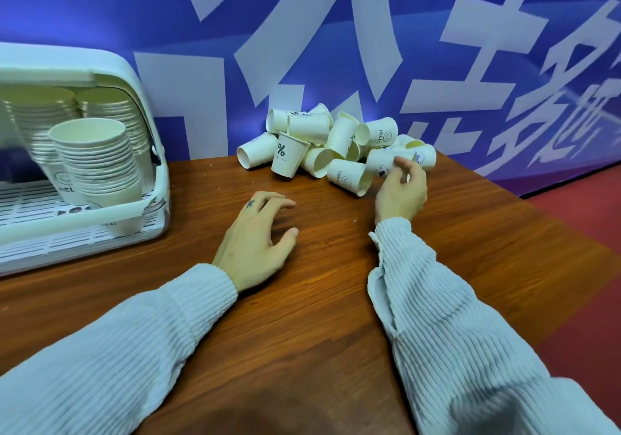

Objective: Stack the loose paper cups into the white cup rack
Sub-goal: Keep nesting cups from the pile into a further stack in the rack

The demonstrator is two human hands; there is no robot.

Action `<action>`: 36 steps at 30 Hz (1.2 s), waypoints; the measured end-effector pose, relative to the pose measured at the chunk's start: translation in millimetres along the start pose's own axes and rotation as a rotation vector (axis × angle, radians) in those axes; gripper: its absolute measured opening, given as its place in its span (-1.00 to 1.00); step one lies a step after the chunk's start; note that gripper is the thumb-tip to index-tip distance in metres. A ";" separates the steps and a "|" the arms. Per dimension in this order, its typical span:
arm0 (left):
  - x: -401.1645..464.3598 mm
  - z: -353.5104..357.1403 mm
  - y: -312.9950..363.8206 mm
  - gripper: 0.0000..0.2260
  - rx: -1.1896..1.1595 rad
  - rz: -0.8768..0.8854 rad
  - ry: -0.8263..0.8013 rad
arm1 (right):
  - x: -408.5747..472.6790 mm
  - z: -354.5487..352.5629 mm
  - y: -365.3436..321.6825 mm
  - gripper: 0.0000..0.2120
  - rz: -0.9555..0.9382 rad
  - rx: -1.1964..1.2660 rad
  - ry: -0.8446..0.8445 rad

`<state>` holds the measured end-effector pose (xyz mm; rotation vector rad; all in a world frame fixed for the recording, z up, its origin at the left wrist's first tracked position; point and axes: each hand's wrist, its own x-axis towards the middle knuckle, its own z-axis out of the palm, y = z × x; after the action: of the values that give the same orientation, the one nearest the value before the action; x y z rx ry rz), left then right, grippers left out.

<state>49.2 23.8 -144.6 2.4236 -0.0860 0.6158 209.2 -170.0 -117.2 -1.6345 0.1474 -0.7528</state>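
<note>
Wooden table (302, 300), white cup rack (148, 152) at far left with three nested stacks visible inside. Loose-cup pile (336, 147) at back edge, ahead-right of both hands, roughly fifteen, mostly on sides, axes mixed. Right hand (400, 192) nearer, at pile's front edge, fingers loosely curled, touching nearest cup (383, 162), not clearly gripping. Left hand (258, 236) relaxed, holding nothing, between pile and rack.
</note>
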 end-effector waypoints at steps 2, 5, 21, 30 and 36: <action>-0.5 0.6 0.5 -0.55 -0.009 0.009 0.018 | -9.5 -0.6 -5.8 -0.79 -0.016 0.105 -0.016; 1.4 0.8 1.0 -0.28 -0.006 0.017 0.120 | -41.2 4.7 -20.4 -0.82 -0.111 0.213 -0.211; 4.1 -1.6 -3.6 -0.25 -0.115 -0.219 0.200 | -68.7 41.1 0.2 -0.43 -0.623 -0.329 -0.954; -0.8 -12.1 -1.1 -0.29 -0.203 -0.260 0.325 | -78.4 75.0 -11.3 -0.77 -0.621 -0.329 -0.886; -32.5 -40.8 -5.3 -0.29 -0.159 -0.176 0.381 | -120.6 124.9 -35.7 -0.65 -0.549 -0.146 -1.048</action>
<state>4.8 49.4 -134.0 2.0952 0.2257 0.9368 172.2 2.6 -133.0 -2.0365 -1.0422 -0.1913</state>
